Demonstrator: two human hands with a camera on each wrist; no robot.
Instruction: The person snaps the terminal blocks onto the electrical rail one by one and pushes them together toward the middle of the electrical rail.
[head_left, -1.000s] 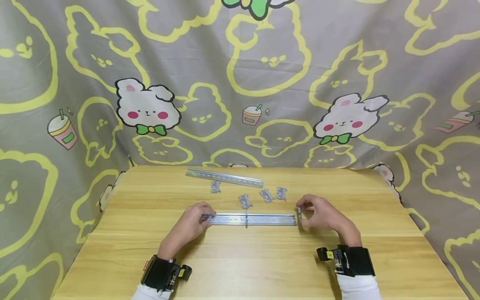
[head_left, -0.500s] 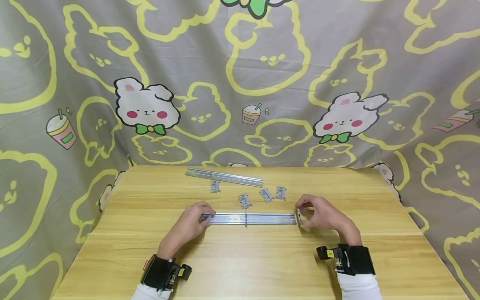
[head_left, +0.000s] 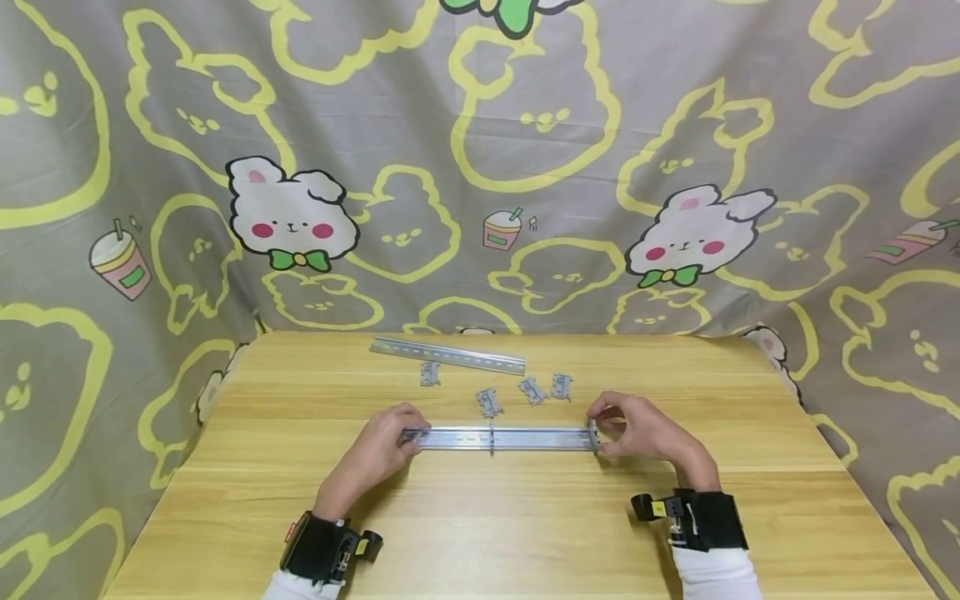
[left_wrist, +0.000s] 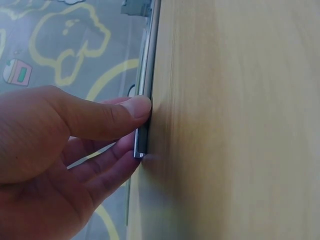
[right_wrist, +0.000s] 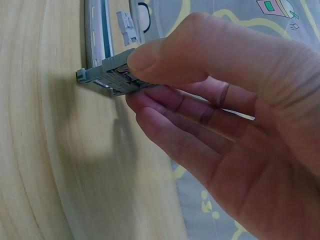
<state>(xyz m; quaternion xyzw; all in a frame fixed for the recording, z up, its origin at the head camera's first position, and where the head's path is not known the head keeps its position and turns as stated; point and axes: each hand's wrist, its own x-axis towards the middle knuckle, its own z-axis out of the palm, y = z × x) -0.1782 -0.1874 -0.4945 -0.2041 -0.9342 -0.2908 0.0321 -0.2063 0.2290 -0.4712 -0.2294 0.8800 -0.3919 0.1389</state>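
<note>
A slotted metal DIN rail [head_left: 450, 438] lies crosswise on the table in front of me. My left hand [head_left: 386, 442] pinches its left end; the left wrist view has the thumb on the near edge of the rail [left_wrist: 145, 127]. One thin grey piece [head_left: 492, 437] stands across the rail near its middle. At the right end my right hand [head_left: 637, 427] holds a grey terminal block [right_wrist: 111, 75] between thumb and fingers, on edge across the rail's end. Whether the block is seated on the rail cannot be told.
Several loose grey terminal blocks lie behind the rail: one at the left [head_left: 429, 374], a nearer block [head_left: 489, 402], and two blocks [head_left: 561, 386] at the right. A second DIN rail [head_left: 450, 356] lies slanted behind them. A patterned curtain [head_left: 420, 208] surrounds the wooden table [head_left: 480, 533].
My right hand has moved slightly left, bringing the terminal block from just off the rail's right end to right against it. The left hand has stayed on the rail's left end.
</note>
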